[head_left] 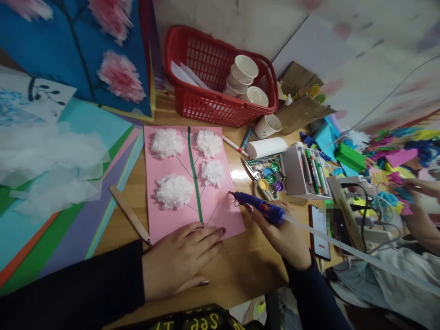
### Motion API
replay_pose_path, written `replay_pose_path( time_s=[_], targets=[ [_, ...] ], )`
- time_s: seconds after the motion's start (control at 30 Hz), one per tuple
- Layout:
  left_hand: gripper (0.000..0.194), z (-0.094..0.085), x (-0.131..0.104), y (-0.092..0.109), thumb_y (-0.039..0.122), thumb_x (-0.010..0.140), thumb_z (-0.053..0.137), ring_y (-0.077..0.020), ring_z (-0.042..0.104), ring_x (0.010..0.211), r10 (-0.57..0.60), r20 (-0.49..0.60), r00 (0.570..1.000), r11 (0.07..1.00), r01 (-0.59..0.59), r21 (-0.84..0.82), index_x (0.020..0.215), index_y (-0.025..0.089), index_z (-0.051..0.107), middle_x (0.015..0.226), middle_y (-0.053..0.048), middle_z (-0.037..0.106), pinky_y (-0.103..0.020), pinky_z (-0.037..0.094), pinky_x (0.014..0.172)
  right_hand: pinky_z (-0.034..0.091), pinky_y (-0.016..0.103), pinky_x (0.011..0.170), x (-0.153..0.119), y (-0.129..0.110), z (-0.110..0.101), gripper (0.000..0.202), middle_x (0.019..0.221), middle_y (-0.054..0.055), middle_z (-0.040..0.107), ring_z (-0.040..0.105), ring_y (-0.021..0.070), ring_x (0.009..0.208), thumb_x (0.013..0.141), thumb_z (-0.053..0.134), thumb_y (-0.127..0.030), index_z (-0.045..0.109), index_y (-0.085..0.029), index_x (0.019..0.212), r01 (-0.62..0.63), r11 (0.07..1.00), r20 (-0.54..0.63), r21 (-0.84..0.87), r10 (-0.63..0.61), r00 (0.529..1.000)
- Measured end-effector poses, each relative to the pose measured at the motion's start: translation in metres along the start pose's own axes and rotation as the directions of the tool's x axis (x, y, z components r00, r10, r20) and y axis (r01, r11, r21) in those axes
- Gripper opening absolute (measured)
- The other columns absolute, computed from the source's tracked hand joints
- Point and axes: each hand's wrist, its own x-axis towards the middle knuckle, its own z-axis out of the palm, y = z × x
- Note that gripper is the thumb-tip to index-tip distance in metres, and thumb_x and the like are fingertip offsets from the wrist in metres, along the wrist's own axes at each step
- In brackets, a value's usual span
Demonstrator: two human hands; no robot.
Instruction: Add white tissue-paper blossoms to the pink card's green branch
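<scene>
My left hand (185, 259) lies flat, fingers spread, over the bottom edge of a pink sheet (173, 168). Wrapped round a blue glue gun (263, 208) is my right hand (287, 233); the nozzle points left at the sheet's lower right part. A long whitish stick (360, 254) runs out of the gun's rear. Down the sheet goes a green stem (194, 176) with thin drawn branches. Several white ruffled paper flowers (174, 191) sit on both sides of it. The lower right part of the sheet bears no flower.
Behind the sheet stands a red basket (209, 107) with paper cups. To the right are a paint palette (270, 176), a white pen box (295, 172) and a phone (319, 233). A wooden stick (129, 213) and coloured sheets lie left. Another person's arm (422, 220) is at far right.
</scene>
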Motion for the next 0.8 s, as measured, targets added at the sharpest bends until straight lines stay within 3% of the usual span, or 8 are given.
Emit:
replay_pose_path(
  time_s=[0.8],
  targets=[
    [0.056,0.0005,0.0005,-0.0001,0.054,0.093,0.038,-0.0198,0.038,0.13,0.013,-0.009,1.0,0.999,-0.013,0.042,0.134,0.017,0.045,0.144,-0.005,0.045,-0.035,0.022,0.105,0.041,0.035,0.062,-0.0082,0.0007,-0.0045,0.036,0.052,-0.002,0.056,0.055,0.0154,0.051,0.084,0.059,-0.042,0.053,-0.021,0.056,0.003,0.998,-0.011,-0.055,-0.004,1.0]
  ],
)
